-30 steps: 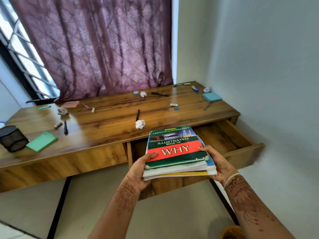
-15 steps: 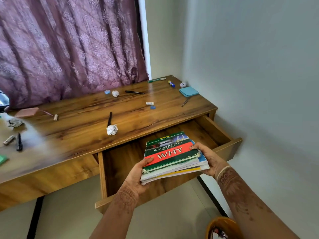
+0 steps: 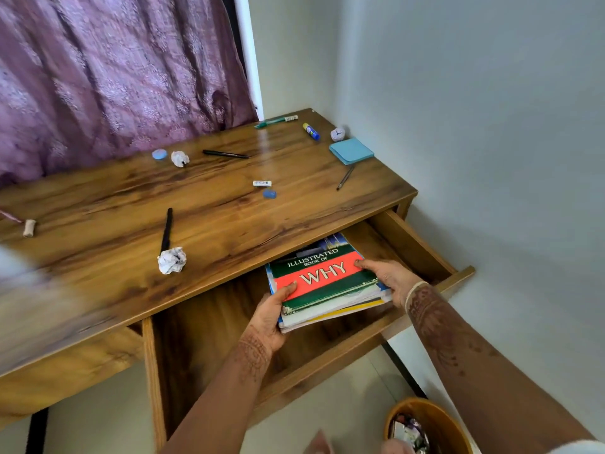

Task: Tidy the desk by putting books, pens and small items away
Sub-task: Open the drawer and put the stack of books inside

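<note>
Book stack (image 3: 322, 276): now sinking from above into open drawer (image 3: 422, 244), far end tucking under desk (image 3: 212, 208); left hand (image 3: 271, 319) and right hand (image 3: 389, 278) gripping opposite edges; nearing release.

We are seeing a mauve patterned fabric curtain (image 3: 108, 77) hanging at the back, with a white vertical frame strip (image 3: 248, 54) showing along its right edge. A pale grey painted wall (image 3: 474, 109) is filling the right side. A round brown wooden bin (image 3: 438, 421) is sitting on the pale tiled floor (image 3: 98, 421), holding crumpled wrappers (image 3: 409, 434).
</note>
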`<move>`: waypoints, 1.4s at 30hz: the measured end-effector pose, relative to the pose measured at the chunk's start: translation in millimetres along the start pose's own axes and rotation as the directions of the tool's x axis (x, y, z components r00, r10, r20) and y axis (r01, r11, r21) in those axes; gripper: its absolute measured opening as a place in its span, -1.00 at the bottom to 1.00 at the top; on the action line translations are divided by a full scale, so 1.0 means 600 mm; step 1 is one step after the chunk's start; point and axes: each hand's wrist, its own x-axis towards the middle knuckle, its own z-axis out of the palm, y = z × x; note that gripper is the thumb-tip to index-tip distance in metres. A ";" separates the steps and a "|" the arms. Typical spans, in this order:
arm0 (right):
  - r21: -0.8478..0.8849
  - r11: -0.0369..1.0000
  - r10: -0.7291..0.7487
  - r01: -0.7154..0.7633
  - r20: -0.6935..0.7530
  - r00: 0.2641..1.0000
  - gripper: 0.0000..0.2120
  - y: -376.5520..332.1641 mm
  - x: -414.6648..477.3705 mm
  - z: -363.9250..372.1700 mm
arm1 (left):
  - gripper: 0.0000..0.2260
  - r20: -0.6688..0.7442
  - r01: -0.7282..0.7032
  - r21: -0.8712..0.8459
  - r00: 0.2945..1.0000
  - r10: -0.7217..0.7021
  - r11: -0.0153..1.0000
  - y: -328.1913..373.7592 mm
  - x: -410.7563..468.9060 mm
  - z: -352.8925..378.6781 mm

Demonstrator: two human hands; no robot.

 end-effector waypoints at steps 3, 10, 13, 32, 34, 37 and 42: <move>-0.025 0.999 -0.027 0.025 -0.078 0.997 -0.65 -0.006 0.027 0.003 | -0.32 0.002 0.005 0.022 1.000 -0.005 1.000 0.001 0.030 0.017; -0.140 0.982 -0.154 0.129 -0.187 0.970 -0.51 0.003 0.102 -0.033 | -0.50 -0.001 -0.018 0.284 1.000 0.019 0.959 -0.026 0.080 0.054; -0.216 0.969 -0.166 0.119 -0.218 0.962 -0.47 0.005 0.118 -0.049 | -0.55 -0.008 -0.034 0.433 0.999 0.041 0.901 -0.045 0.096 0.071; -0.990 0.120 -0.530 0.072 -0.003 0.848 -0.77 0.006 0.098 -0.098 | -0.39 -0.013 -0.059 0.793 0.993 0.113 0.606 -0.089 0.097 0.139; -0.974 0.084 -0.560 0.213 0.131 0.818 -0.63 0.003 0.108 -0.096 | -0.35 -0.018 -0.046 0.820 0.994 0.107 0.571 -0.086 0.096 0.144; -0.934 0.039 -0.366 0.355 0.317 0.875 -0.26 0.006 0.134 -0.097 | -0.32 -0.024 -0.026 0.868 0.995 0.094 0.495 -0.084 0.104 0.144; -0.928 0.113 -0.230 0.355 0.323 0.918 -0.11 0.020 0.162 -0.106 | -0.50 0.006 -0.015 0.889 1.000 0.022 0.457 -0.075 0.110 0.152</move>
